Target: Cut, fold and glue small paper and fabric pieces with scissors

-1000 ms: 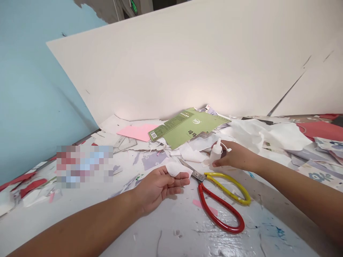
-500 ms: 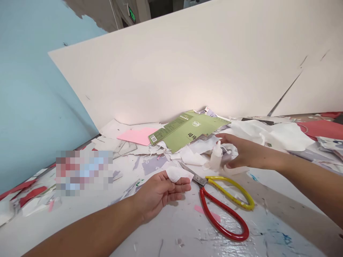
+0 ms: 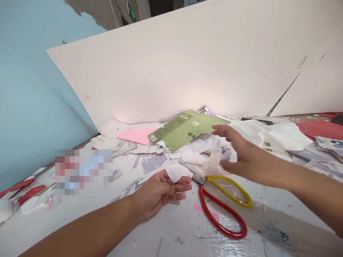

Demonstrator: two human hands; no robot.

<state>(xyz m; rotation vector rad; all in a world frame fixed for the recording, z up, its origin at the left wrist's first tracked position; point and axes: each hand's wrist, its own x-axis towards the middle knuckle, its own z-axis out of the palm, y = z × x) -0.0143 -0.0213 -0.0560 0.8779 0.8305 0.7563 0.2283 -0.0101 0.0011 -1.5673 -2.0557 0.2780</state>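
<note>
My left hand (image 3: 163, 191) lies palm up near the middle of the table, its thumb pressed over a small white piece of paper (image 3: 177, 172) on the fingers. My right hand (image 3: 235, 151) is open, thumb and fingers spread, with nothing held. Just left of its thumb stands a small translucent squeeze bottle (image 3: 215, 157) with a pointed nozzle, upright and apart from the hand. Between my hands lie scissors (image 3: 202, 180) with one yellow and one red handle; the paper and other scraps hide part of the blades.
A green printed cardboard piece (image 3: 184, 134) and a pink sheet (image 3: 138, 135) lie at the back, against a white panel (image 3: 166, 75). Crumpled white paper (image 3: 270, 134) and red paper (image 3: 321, 129) cover the right. Several scraps and a pixelated patch are at left.
My right hand has risen from beside the squeeze bottle, and its fingers have spread wider. The bottle stays standing. My left hand keeps its place with the white paper.
</note>
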